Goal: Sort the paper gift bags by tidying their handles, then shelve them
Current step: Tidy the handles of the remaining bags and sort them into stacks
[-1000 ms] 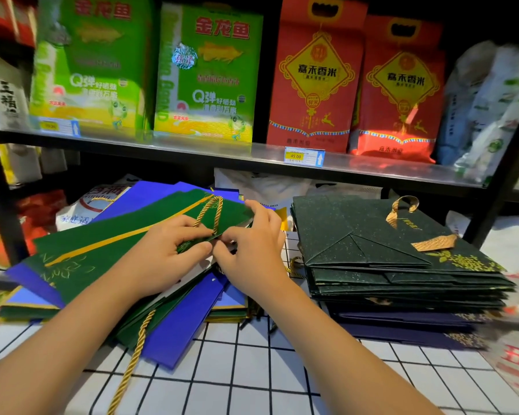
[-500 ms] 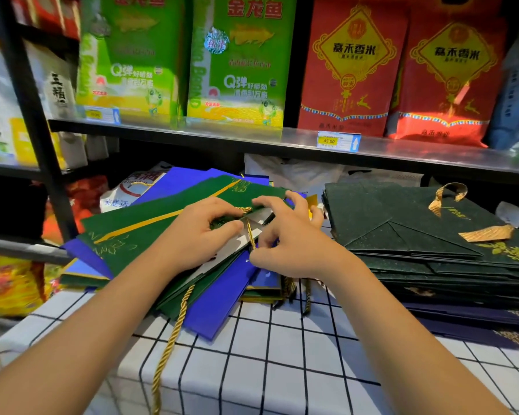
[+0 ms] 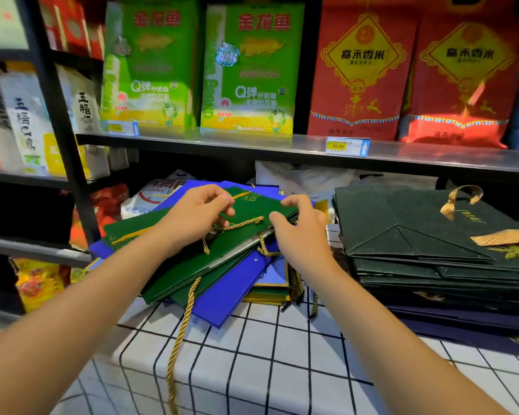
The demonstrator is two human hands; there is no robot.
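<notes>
Paper gift bags lie flat in a loose, fanned heap of green and blue (image 3: 222, 298) on the checked tabletop (image 3: 252, 354), under the shelf (image 3: 282, 145) of rice packs. At the left of the heap one long gold cord (image 3: 182, 333) trails off the tabletop edge. On the heap's top sits the green gift bag (image 3: 252, 205) in hand. The left hand (image 3: 198, 211) rests on its near edge, fingers curled and pinching the gold rope handle (image 3: 240, 224) against the card. The right hand (image 3: 300, 232), just beside it, has fingers bent over the bag's right corner, thumb toward the same handle; whether it truly grips I cannot tell. Further right stands a neat stack of dark green bags (image 3: 417, 235) with a gold ribbon handle (image 3: 462, 196).

Such a bag should be light and stiff but easily creased, its surface fairly slick, so the heap may slide. Best held by the folded top edge, the limp cord tucked flat inside.
</notes>
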